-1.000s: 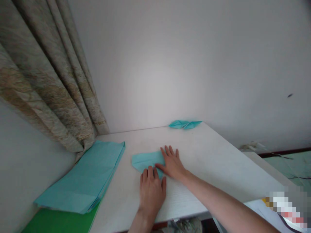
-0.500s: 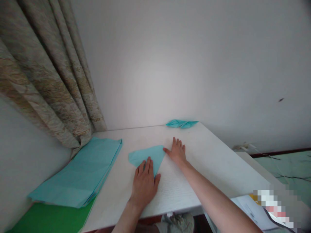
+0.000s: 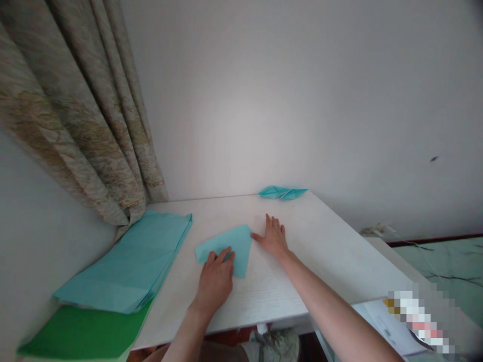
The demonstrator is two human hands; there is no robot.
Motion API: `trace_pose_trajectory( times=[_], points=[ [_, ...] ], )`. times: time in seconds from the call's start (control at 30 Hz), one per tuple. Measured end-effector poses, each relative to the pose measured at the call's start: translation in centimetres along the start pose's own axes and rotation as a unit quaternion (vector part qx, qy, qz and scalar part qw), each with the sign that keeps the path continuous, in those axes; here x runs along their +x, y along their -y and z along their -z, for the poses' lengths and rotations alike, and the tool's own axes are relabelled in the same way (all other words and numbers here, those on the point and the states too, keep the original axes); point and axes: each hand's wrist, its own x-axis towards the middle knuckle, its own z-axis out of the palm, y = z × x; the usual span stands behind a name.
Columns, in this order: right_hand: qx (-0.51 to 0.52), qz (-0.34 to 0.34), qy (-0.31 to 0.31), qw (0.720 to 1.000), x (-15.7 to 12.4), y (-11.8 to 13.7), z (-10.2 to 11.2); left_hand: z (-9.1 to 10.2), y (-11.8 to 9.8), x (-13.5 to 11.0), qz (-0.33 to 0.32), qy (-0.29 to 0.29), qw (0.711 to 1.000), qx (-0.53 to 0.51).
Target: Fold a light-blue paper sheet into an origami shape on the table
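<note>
A light blue folded sheet of paper lies flat on the white table. My left hand rests on its lower left part, fingers bent a little and apart, covering some of the paper. To the right, my right hand lies on the table with its fingers spread. Its thumb reaches the paper's upper right corner; whether it touches the edge I cannot tell. Neither hand grips anything.
At the left is a stack of light blue paper sheets over a green sheet. A folded blue paper piece lies by the wall at the back. White papers sit at the lower right. A curtain hangs at the left.
The folded paper has turned slightly, its lower corner swinging right. My left hand has moved a little left and its fingers are more bent. My right hand has shifted slightly left.
</note>
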Motion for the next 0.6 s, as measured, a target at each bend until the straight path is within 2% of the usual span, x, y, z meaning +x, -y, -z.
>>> trace_pose_trajectory(
  times=[0.1, 0.2, 0.3, 0.47, 0.6],
  points=[
    [0.009, 0.004, -0.005, 1.0, 0.2, -0.1, -0.1, -0.2, -0.1, -0.2, 0.016, -0.002, 1.0, 0.011],
    [0.017, 0.039, 0.024, 0.999, -0.4, 0.1, 0.1, -0.4, -0.4, -0.4, 0.026, -0.002, 0.999, 0.023],
    [0.02, 0.117, 0.074, 0.99, -1.2, 0.5, 0.4, -0.5, -0.5, -0.3, 0.029, 0.001, 0.999, 0.028],
    [0.017, 0.269, 0.128, 0.954, -2.4, 1.3, 0.7, -0.5, -0.5, -0.2, 0.025, -0.015, 0.999, 0.03],
    [0.017, 0.306, 0.14, 0.941, -2.7, 1.9, 0.5, -0.5, -0.3, -0.1, 0.021, -0.015, 0.999, 0.02]
  ],
)
